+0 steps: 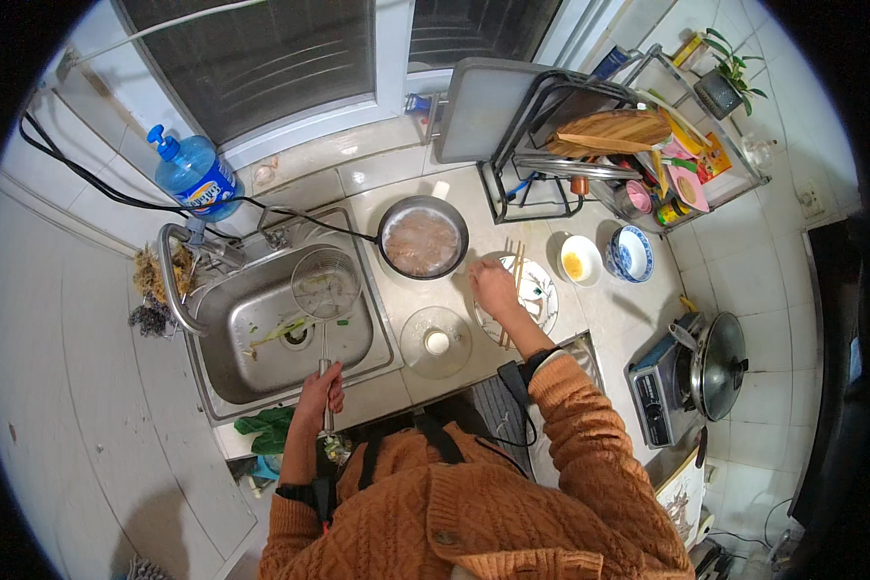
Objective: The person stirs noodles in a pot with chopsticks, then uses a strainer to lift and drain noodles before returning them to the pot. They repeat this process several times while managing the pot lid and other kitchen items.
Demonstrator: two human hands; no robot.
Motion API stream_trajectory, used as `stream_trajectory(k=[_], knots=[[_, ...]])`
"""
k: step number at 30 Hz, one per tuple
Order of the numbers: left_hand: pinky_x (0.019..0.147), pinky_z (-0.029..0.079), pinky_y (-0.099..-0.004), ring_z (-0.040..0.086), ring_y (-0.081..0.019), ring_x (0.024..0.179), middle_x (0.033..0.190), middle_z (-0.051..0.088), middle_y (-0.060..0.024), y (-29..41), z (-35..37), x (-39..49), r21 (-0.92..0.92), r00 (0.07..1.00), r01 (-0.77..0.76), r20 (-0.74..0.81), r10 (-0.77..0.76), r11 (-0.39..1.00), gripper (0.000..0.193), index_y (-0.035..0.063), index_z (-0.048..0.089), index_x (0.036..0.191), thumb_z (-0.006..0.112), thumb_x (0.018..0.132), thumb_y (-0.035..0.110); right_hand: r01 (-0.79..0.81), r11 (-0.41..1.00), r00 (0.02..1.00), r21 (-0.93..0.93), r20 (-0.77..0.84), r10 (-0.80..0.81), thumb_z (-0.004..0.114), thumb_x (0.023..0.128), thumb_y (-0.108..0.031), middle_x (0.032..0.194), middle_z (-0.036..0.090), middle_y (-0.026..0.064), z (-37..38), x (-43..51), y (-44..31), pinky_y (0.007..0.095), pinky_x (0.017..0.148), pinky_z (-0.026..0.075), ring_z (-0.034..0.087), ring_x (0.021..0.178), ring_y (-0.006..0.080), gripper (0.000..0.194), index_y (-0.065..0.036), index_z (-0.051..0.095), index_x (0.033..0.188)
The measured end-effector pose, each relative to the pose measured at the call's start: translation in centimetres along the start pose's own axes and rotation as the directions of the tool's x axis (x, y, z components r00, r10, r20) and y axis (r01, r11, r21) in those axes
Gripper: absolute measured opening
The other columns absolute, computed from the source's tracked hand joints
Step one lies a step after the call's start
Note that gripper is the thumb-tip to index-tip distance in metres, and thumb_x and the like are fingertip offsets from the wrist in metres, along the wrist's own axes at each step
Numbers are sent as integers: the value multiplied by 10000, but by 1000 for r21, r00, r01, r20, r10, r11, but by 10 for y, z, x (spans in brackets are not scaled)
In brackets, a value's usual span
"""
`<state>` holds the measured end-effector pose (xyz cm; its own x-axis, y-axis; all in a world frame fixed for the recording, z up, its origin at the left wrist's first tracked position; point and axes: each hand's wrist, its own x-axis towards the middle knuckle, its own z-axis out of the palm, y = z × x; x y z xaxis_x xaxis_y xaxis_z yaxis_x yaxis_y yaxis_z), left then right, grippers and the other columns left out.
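My left hand grips the metal handle of a wire mesh skimmer, whose round basket is over the stainless steel sink. My right hand is at the left side of a patterned white plate, its fingers curled and partly hidden. Wooden chopsticks lie across the plate, passing beside or under that hand. Small white pieces are on the plate. Behind the right hand, a dark-rimmed pot holds foamy liquid and pale brown food. A glass lid with a white knob lies on the counter in front of the pot.
A black cable runs above the sink to the pot. Two bowls, one white and one blue-patterned, stand right of the plate. Farther right is a portable stove with a lidded pan. A black rack stands behind.
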<state>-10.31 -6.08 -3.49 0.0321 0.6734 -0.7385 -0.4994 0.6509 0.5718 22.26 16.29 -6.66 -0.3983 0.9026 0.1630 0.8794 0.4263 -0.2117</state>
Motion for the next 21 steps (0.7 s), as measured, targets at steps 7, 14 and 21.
stream_trajectory(k=[7, 14, 21], knots=[[355, 268, -268, 351, -106, 348, 473, 355, 19, 1, 5, 0, -14, 999, 8, -40, -9, 1000, 333, 100, 463, 736, 606, 905, 350, 112, 970, 954, -215, 296, -44, 560, 827, -256, 962, 648, 100, 13, 30, 9, 350, 899, 440, 556, 1023, 236, 273, -54, 651, 986], [361, 267, -258, 352, -103, 354, 479, 355, 22, -7, 2, -3, -68, 997, 19, -76, -24, 998, 333, 96, 467, 737, 621, 896, 345, 35, 990, 877, -140, 479, 36, 590, 830, -362, 1101, 619, 108, 45, 50, 23, 409, 937, 425, 505, 1114, 277, 400, -39, 653, 1056], [383, 283, -271, 370, -107, 373, 493, 370, 19, -7, 8, -5, -29, 996, -14, -87, 11, 999, 346, 102, 462, 717, 622, 893, 353, -45, 996, 865, -71, 497, 75, 629, 808, -368, 1141, 622, 88, 59, 55, 33, 416, 964, 413, 487, 1177, 279, 398, -52, 672, 1045]])
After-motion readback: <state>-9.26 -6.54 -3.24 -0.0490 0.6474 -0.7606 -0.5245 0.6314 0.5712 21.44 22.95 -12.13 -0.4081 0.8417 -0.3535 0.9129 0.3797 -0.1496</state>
